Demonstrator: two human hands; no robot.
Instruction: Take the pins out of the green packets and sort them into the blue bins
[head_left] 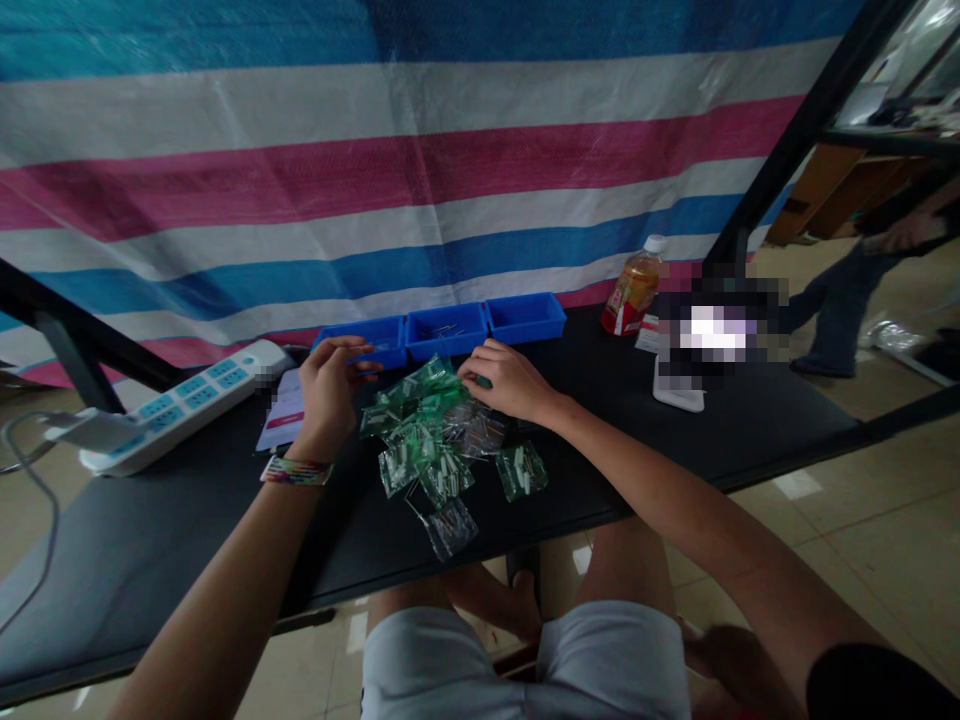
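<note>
A pile of small clear and green-tinted plastic bags (424, 430) with thin metal and pale pieces inside lies on the black table. My left hand (330, 390), with a woven bracelet at the wrist, hovers at the pile's left, by the left blue bin (382, 350). Its fingers are curved and apart, with nothing visible in them. Over the pile's upper right edge, my right hand (510, 382) has thumb and fingers pinched together; what they hold is too small to make out. A few thin metal pieces lie in the middle blue bin (446, 327).
At the left are a white power strip (195, 400) and a paper (285, 415). A drink bottle (634, 288) and a white object (679, 392) beside a blurred-out patch stand at the right. A striped sheet (420, 170) hangs behind; a person (862, 270) is beyond.
</note>
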